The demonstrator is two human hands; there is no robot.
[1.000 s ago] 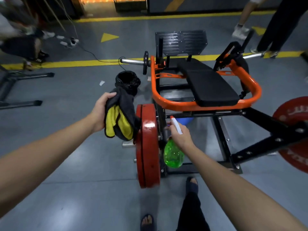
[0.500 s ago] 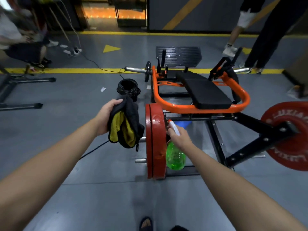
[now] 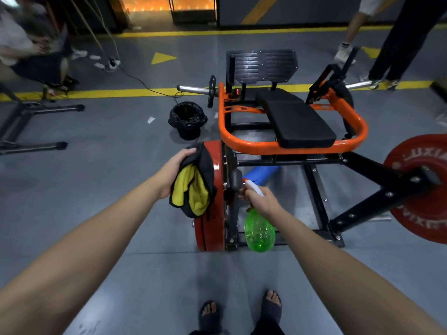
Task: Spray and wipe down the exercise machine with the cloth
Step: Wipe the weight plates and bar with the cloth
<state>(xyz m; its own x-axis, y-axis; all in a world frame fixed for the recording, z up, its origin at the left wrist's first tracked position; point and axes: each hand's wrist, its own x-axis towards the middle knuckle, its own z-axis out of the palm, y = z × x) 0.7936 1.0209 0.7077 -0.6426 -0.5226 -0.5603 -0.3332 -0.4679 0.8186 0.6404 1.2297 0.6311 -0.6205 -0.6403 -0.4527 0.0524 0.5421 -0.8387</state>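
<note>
Left hand grips the cloth. Its fingers curl over the top of the bunch, thumb side hidden behind the fabric. The cloth is black outside and yellow inside, and hangs down below the hand. It overlaps the outer face of the left red weight plate, but I can't tell whether it touches.

Right hand holds the spray bottle, fingers wrapped round the neck under the white head. I can't tell whether a finger is on the trigger. The green body hangs below the hand, tilted. The orange nozzle tip points at the black hub just inboard of that plate and sits very near it.

The exercise machine stands on the grey floor, straight ahead of both hands. It has an orange tube frame, a black seat pad and a ribbed footplate at the far end. A second red plate sits on the arm at right. A blue roller lies under the frame, just beyond the nozzle.

A black bin bag sits on the floor left of the frame, beyond the cloth. The person's two sandalled feet are at the bottom edge. Other people's legs show at top right and top left.
</note>
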